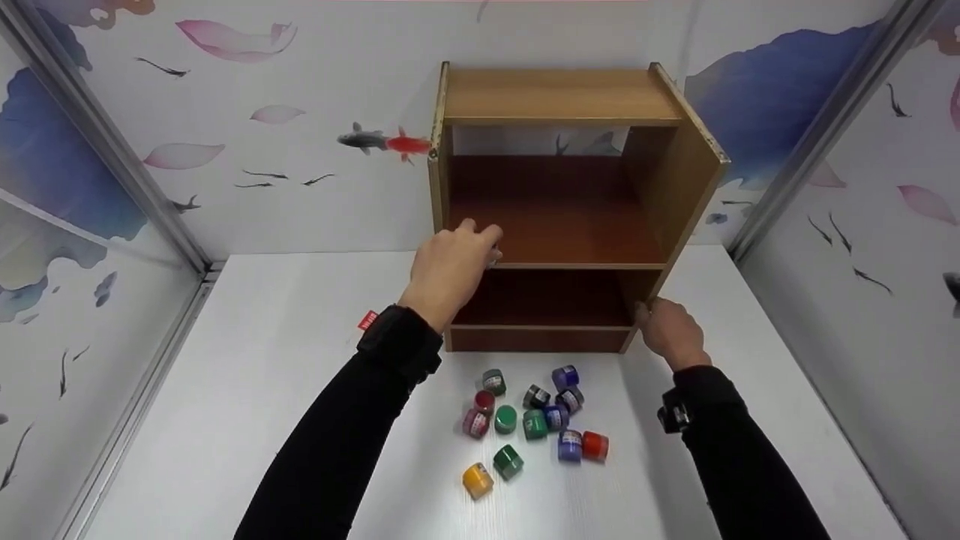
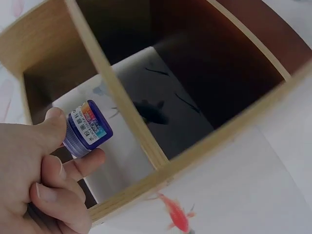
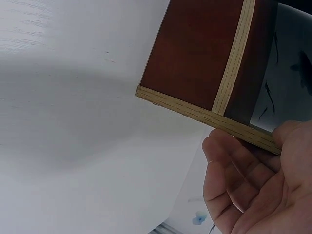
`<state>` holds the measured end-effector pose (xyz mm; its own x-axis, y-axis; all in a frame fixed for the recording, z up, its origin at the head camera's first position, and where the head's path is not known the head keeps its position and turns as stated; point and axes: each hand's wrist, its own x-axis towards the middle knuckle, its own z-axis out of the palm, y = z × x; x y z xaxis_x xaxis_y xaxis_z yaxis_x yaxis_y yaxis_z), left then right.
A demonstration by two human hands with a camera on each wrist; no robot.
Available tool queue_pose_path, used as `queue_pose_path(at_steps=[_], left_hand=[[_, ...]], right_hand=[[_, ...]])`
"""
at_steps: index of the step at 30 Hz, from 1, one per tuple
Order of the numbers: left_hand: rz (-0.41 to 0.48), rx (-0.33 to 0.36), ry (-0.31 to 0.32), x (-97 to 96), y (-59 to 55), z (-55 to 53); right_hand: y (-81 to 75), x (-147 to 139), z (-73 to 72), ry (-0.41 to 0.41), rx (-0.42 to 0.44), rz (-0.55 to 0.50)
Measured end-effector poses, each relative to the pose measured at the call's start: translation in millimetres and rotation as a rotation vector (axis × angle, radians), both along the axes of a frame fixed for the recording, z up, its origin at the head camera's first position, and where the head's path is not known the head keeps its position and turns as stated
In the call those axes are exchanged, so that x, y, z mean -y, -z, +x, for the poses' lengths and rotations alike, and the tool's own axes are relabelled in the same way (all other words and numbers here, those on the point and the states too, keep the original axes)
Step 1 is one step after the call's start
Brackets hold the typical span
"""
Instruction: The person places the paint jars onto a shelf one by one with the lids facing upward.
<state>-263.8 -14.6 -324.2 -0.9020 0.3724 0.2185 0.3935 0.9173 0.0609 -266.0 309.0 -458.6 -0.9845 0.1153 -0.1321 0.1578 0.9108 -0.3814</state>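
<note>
My left hand is raised in front of the wooden shelf unit, near its left side. In the left wrist view it pinches a small purple paint jar with a printed label between thumb and fingers. The head view mostly hides this jar behind the hand. Low on the unit's right side panel, my right hand grips the front edge. Its thumb lies on the inner side and its curled fingers are outside the panel.
On the white table in front of the unit lie several paint jars, among them a yellow jar, a red jar and a green jar. Painted white walls stand behind and at both sides. A small red tag shows by the left cuff.
</note>
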Motion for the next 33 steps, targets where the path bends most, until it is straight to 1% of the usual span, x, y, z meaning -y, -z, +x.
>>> queue_pose_path(at_steps=[3,5,14,19,24,28,33], left_hand=[[-0.03,-0.033,0.005,-1.4,1.7,-5.2],[-0.033,-0.054,0.0,-1.8,4.0,-8.3],[0.01,-0.119,-0.051,-0.7,17.0,-21.2],[-0.003,-0.162,-0.077,-1.9,20.2,-24.5],[-0.032,-0.199,-0.127,-3.5,22.9,-26.0],[-0.057,-0.199,-0.159,-4.4,25.4,-27.0],[-0.056,-0.188,-0.191,-5.1,26.6,-27.6]], right_hand=[[-0.9,0,0.6,-0.006,-0.005,0.002],[-0.1,0,0.6,-0.003,-0.008,0.004],[3.5,-1,-0.4,0.015,-0.009,0.001],[2.8,-1,-0.4,0.017,-0.014,0.006],[1.6,0,-0.8,0.025,-0.004,0.0],[2.0,0,-0.5,0.03,-0.005,-0.001],[3.3,0,0.3,0.016,-0.024,0.001]])
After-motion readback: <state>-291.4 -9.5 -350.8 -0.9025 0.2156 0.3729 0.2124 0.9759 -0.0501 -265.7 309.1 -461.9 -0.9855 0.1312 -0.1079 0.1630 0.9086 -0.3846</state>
